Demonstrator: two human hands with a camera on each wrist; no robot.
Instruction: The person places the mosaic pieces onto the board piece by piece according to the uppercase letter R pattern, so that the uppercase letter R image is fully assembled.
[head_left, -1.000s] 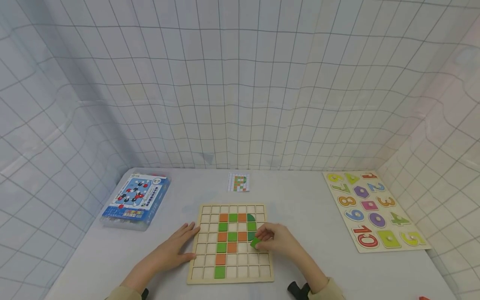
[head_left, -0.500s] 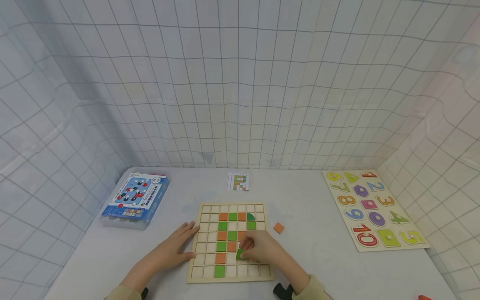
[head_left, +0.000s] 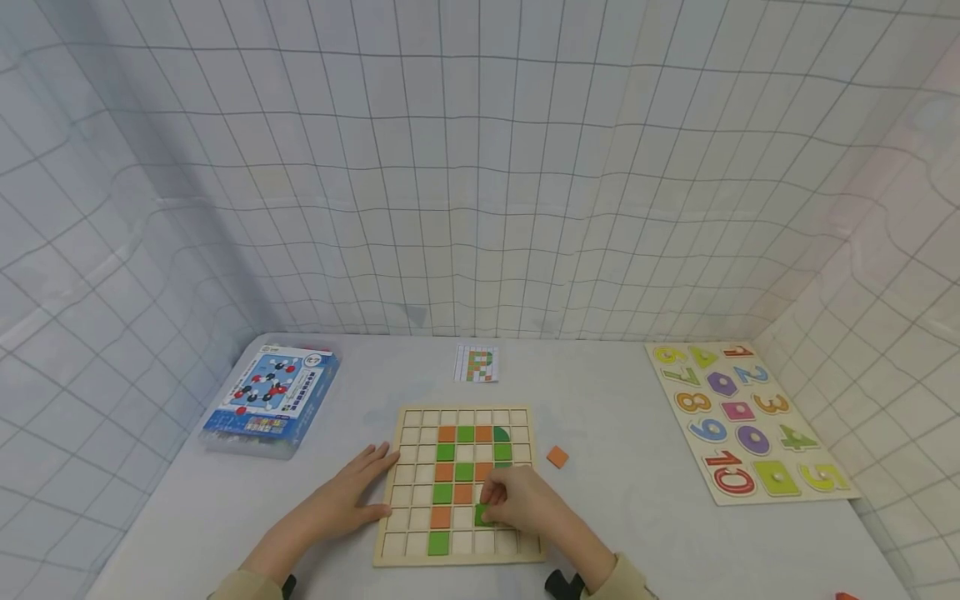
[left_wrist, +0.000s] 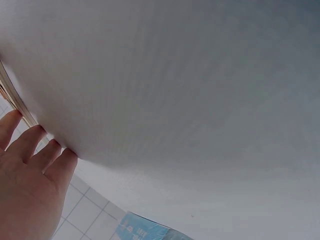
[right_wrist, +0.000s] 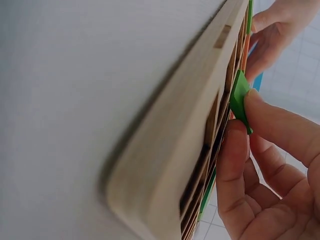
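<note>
A pale wooden grid board (head_left: 387,551) lies on the table with several orange and green square tiles and dark green curved ones set in its cells. My right hand (head_left: 525,502) pinches a green square tile (head_left: 482,515) between thumb and fingertip over a cell in the lower middle part. In the right wrist view this tile (right_wrist: 239,97) stands tilted against the grid. Flat along the left edge of the board, my left hand (head_left: 339,502) touches the frame with spread fingers. A loose orange tile (head_left: 557,457) rests on the table beyond my right hand.
Behind the board lies a small card (head_left: 477,364) printed with a coloured grid pattern. A blue box (head_left: 273,396) with molecule pictures is at the back left. A number puzzle board (head_left: 750,425) lies at the right.
My right hand has moved left and nearer with the green tile, from the board's right side to a lower middle cell. The orange tile beside the board has come into sight. My left hand stays put.
</note>
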